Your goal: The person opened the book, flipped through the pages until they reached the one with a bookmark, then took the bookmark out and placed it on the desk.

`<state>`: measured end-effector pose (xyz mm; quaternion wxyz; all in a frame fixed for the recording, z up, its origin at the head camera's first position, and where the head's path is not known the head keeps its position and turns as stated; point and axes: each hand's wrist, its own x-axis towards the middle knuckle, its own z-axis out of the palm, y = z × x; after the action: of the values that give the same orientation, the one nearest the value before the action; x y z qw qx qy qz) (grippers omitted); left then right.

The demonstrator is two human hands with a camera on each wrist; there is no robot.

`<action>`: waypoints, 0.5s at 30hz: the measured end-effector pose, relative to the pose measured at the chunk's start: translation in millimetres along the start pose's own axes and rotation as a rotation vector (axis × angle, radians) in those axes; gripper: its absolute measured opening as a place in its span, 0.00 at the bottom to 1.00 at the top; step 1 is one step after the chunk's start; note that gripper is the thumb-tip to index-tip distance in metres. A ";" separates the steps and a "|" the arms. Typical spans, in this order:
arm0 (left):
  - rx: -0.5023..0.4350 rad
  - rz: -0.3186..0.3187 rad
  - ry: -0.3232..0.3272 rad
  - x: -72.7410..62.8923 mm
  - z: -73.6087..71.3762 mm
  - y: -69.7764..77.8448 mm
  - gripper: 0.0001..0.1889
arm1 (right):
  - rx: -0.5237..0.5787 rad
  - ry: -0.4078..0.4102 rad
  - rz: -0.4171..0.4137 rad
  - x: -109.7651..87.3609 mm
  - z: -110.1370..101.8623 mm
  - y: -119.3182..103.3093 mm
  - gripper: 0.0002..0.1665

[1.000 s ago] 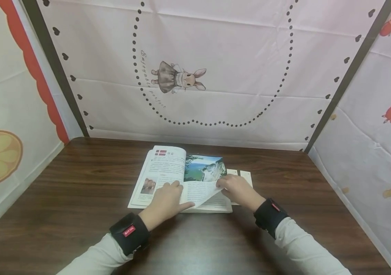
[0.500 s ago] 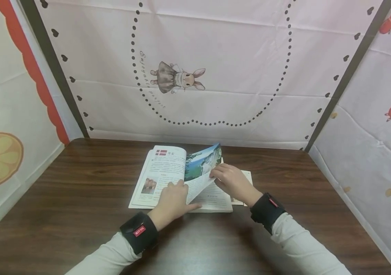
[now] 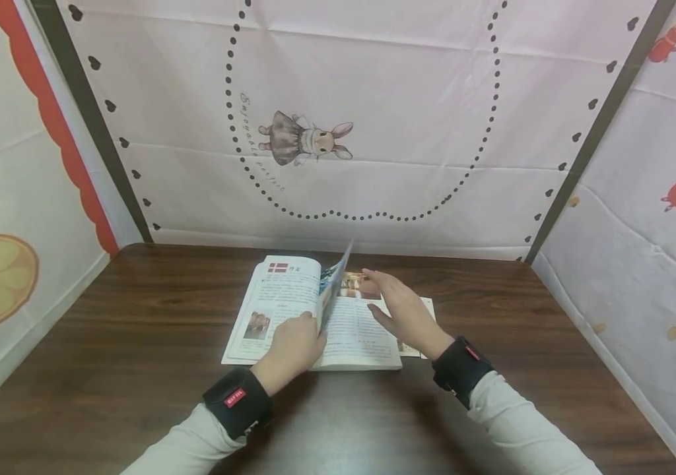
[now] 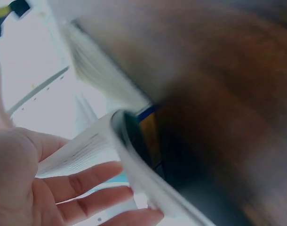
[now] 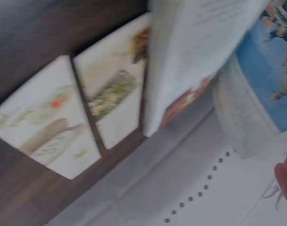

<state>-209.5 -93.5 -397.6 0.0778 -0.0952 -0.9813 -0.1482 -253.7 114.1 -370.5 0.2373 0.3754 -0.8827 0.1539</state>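
Observation:
An open book point(image 3: 362, 336) with printed text lies on the table, a red-and-white flag at the top of its left page. My left hand point(image 3: 292, 343) rests on the lower part of that page by the spine; in the left wrist view its fingers point(image 4: 84, 181) stretch across the paper. A leaf with a landscape photo point(image 3: 333, 284) stands nearly upright from the spine, unheld at its outer edge. My right hand point(image 3: 406, 310) hovers over the right page with fingers extended and nothing in them. Only a fingertip point(image 5: 285, 179) shows in the right wrist view.
Two pale cards point(image 5: 49, 122) with food pictures lie beside the book's right edge, partly covered by it in the head view. The brown wooden table point(image 3: 154, 316) meets white printed cloth walls point(image 3: 409, 132) at the back and sides.
The photo leaf has swung up from the right page to nearly upright. My right hand has let go of its edge and spread its fingers, uncovering a page with a brown picture.

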 end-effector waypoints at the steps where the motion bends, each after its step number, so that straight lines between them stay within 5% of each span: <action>1: -0.062 -0.041 -0.014 -0.2 -3.4 -1.2 0.15 | 0.012 -0.046 0.020 -1.7 0.9 0.9 0.38; 3: -0.187 -0.117 -0.025 0.1 -9.2 -5.2 0.17 | 0.031 -0.173 0.066 -5.5 2.2 1.9 0.37; 8: -0.362 -0.192 -0.001 0.7 -17.1 -26.2 0.19 | 0.052 -0.506 0.160 -17.3 9.8 4.2 0.42; 12: -0.476 -0.218 0.079 -3.6 -19.3 -46.6 0.21 | 0.072 -0.596 0.147 -25.3 17.9 7.3 0.49; 15: -0.474 -0.220 0.130 -8.8 -20.2 -57.5 0.25 | 0.054 -0.609 0.130 -27.7 20.0 9.3 0.51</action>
<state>-210.6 -155.0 -396.0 0.0998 0.0062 -0.9165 -0.3873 -249.8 127.7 -403.0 -0.0586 0.3530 -0.9309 0.0727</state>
